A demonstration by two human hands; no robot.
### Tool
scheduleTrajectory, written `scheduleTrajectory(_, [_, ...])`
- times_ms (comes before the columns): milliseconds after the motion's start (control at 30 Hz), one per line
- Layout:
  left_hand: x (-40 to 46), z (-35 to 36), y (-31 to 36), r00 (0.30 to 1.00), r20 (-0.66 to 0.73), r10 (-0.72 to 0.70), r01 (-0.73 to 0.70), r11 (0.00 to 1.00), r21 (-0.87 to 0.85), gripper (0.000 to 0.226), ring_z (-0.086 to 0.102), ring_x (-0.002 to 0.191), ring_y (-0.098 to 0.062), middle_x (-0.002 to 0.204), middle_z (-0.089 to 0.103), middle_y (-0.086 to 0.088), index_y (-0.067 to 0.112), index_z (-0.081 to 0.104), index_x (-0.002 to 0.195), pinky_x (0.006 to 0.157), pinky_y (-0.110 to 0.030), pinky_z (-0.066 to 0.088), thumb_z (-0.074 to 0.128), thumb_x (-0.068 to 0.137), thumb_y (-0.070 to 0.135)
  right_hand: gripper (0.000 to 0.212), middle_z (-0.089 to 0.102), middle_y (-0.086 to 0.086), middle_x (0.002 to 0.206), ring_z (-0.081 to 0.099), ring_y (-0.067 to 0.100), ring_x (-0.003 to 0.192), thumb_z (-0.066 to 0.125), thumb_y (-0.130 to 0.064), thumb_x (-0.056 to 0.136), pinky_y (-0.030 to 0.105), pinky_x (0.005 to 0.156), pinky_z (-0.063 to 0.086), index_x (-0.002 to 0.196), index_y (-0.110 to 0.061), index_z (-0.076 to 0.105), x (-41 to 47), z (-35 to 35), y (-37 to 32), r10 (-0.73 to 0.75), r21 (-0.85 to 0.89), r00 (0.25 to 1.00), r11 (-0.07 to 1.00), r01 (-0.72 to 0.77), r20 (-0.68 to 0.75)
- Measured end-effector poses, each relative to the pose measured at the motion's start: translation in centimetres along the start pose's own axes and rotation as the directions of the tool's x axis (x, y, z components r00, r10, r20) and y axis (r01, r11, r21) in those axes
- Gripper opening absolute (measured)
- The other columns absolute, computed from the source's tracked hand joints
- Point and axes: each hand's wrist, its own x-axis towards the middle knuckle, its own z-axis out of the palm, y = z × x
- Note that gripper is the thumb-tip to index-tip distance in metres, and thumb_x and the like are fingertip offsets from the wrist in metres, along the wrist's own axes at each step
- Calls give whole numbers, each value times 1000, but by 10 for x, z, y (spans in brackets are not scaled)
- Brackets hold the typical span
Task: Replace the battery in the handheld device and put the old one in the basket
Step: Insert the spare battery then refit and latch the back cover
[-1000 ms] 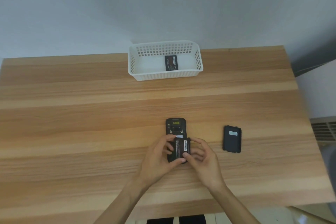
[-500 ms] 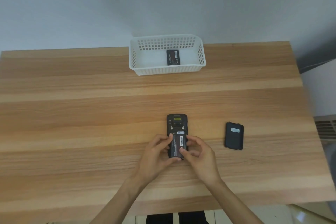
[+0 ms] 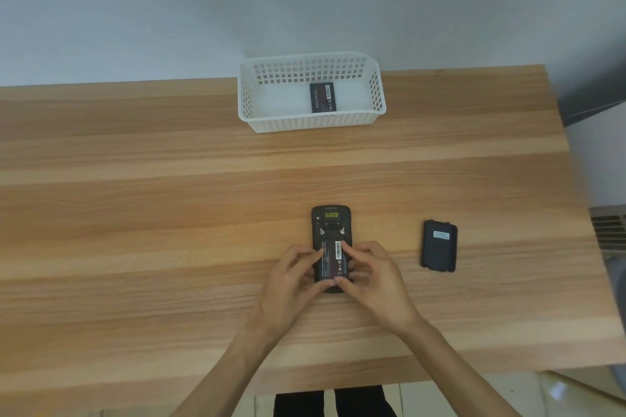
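Pressing flat rectangular battery, seemingly flush.

The handheld device was laid mid-table; a back cover was placed to its right; a battery was held in the basket behind.

A wooden table with light and darker plank-like bands running left to right fills most of the view, its far edge set against a plain pale grey-white wall that is evenly and softly lit. Past the table's right edge a dark grey strip slants along the wall's foot above a white surface, and lower on that side a slatted vent grille shows. Below the table's near right corner lies a pale glossy floor carrying a bright reflection.
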Motion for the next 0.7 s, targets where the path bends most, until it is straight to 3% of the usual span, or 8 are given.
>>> scheduleTrajectory(133, [-1, 0, -2, 1000, -11, 1, 0, 1000, 30, 53, 65, 100, -11, 125, 63, -2, 9, 69, 129, 85, -30, 61, 73, 87, 40, 67, 49, -10, 116, 56, 2, 104, 80, -7, 82, 6, 97, 42, 142, -22, 53, 3, -5, 4, -106, -223, 991, 967, 122, 82])
scheduleTrajectory(267, [0, 2, -4, 999, -24, 28, -25, 996, 90, 50, 63, 112, -12, 124, 63, -2, 10, 70, 126, 92, -28, 58, 79, 85, 36, 66, 41, -11, 121, 47, 3, 110, 80, -16, 84, 8, 99, 39, 143, -23, 52, 2, -7, 10, -181, -376, 979, 904, 203, 93])
scheduleTrajectory(433, [3, 8, -6, 999, -39, 31, -29, 998, 51, 40, 60, 110, -13, 122, 57, -1, 8, 70, 115, 90, -28, 58, 83, 85, 31, 66, 35, -11, 125, 46, 3, 114, 81, -12, 82, 3, 100, 34, 141, -23, 54, 5, -8, 14, -216, -389, 971, 890, 239, 102])
scheduleTrajectory(700, [-2, 22, -5, 986, -167, 7, -10, 1000, -19, 35, 60, 107, -9, 119, 56, -3, 7, 76, 109, 85, -33, 60, 88, 79, 19, 44, 29, -12, 126, 45, 2, 107, 69, -15, 93, 17, 92, 51, 135, -19, 56, 6, -7, 11, -226, -463, 966, 847, 260, 130])
